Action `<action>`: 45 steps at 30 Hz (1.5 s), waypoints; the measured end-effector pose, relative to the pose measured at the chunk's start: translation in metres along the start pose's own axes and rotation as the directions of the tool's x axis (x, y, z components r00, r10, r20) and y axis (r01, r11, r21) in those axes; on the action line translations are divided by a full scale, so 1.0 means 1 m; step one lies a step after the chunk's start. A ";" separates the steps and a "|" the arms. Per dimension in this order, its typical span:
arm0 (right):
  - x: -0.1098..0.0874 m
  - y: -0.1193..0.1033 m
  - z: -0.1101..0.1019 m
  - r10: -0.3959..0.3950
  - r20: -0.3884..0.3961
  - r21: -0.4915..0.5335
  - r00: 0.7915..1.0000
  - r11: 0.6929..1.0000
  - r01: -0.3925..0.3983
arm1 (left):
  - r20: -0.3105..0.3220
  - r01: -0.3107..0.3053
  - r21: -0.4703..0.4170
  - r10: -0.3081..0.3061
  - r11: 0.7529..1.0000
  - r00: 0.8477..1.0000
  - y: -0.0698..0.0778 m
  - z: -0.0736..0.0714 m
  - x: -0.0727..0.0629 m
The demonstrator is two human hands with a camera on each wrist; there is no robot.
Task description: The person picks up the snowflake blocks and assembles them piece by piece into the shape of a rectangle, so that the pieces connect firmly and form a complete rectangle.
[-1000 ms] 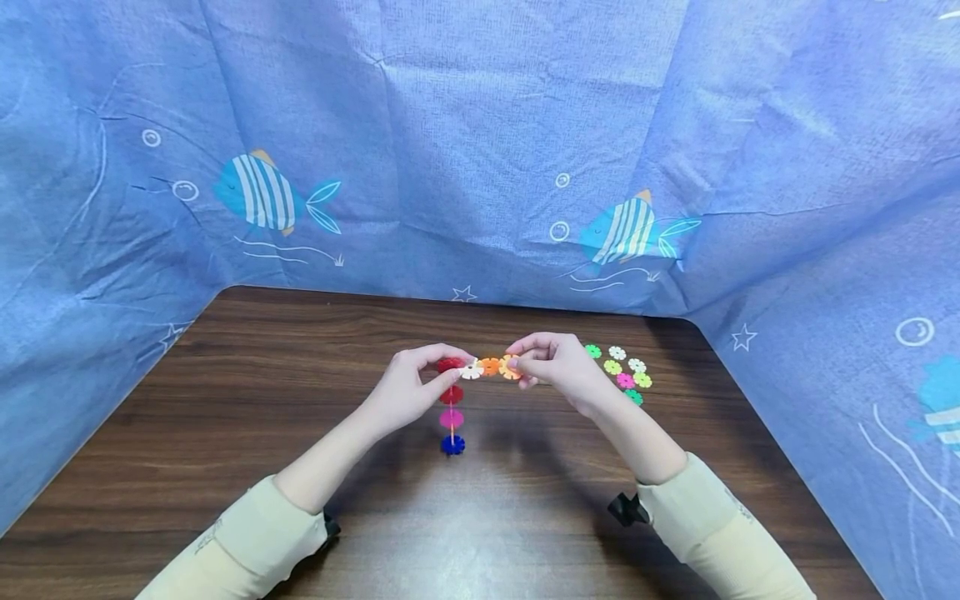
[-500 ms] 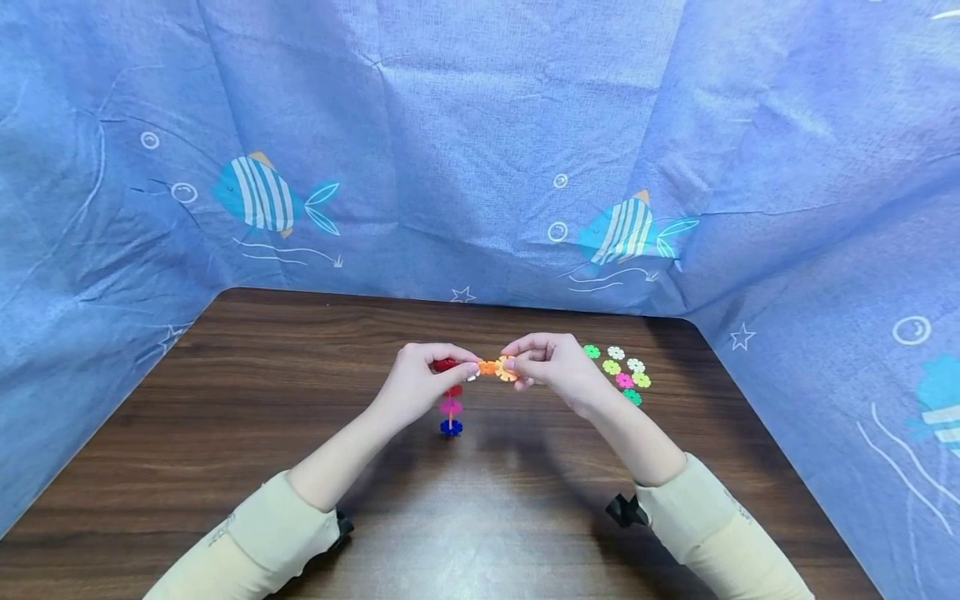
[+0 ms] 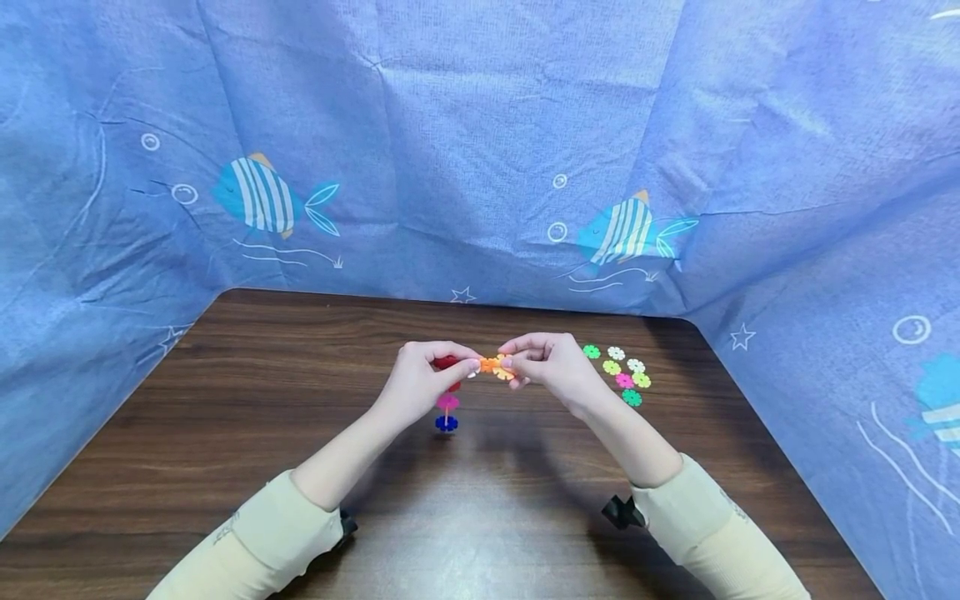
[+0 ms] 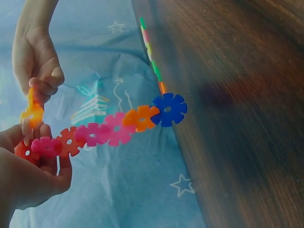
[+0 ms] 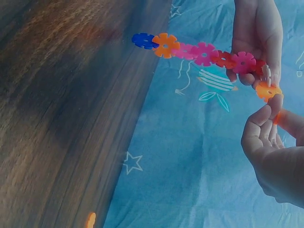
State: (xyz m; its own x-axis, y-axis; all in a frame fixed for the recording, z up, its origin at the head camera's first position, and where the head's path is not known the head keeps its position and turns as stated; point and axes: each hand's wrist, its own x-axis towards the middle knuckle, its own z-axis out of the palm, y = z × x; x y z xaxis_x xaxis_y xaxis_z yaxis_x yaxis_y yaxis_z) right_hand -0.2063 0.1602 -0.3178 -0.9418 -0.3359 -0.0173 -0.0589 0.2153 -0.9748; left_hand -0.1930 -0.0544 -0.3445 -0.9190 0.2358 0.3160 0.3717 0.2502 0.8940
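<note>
A chain of flower-shaped interlocking discs hangs in the air between my hands. My left hand (image 3: 412,379) pinches the white disc (image 4: 27,130) near the chain's bend, its thumb covering most of it. Below that hand dangles a run of red, pink and orange discs ending in a blue disc (image 4: 169,109). To the right of the white one, an orange disc (image 3: 488,365) spans the short gap between the hands. My right hand (image 3: 555,371) pinches the light orange disc (image 3: 503,368) at this end, with thumb and fingers partly hiding it.
Several loose flower discs, among them a pink disc (image 3: 625,381) and a green disc (image 3: 632,397), lie on the brown wooden table (image 3: 262,400) right of my right hand. Another orange disc (image 5: 91,220) lies on the tabletop. A blue fish-patterned cloth (image 3: 480,167) stands around the table.
My left hand has shifted slightly right, and its thumb now covers more of the white disc. The hanging discs have swung up and away; the right hand has moved slightly left.
</note>
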 end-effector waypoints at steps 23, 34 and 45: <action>0.011 0.013 -0.041 -0.240 -0.024 -0.333 0.971 0.917 0.219 | -0.019 0.035 -0.014 -0.035 0.999 0.999 -0.008 -0.014 -0.001; 0.025 0.036 -0.072 -0.358 0.079 -0.543 0.931 0.767 0.341 | -0.004 0.053 -0.004 -0.053 0.999 0.999 0.008 -0.017 -0.004; 0.059 0.083 -0.105 -0.357 0.174 -0.650 0.918 0.658 0.379 | 0.005 0.066 0.001 -0.066 0.998 0.998 0.027 -0.020 -0.010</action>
State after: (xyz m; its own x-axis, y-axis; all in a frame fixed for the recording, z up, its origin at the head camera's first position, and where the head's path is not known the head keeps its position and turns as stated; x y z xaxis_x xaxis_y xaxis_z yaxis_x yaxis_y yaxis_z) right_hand -0.3018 0.2545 -0.3761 -0.7857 -0.5448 0.2931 -0.6112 0.6105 -0.5037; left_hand -0.1762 -0.0684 -0.3174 -0.9408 0.2237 0.2548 0.3105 0.2663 0.9125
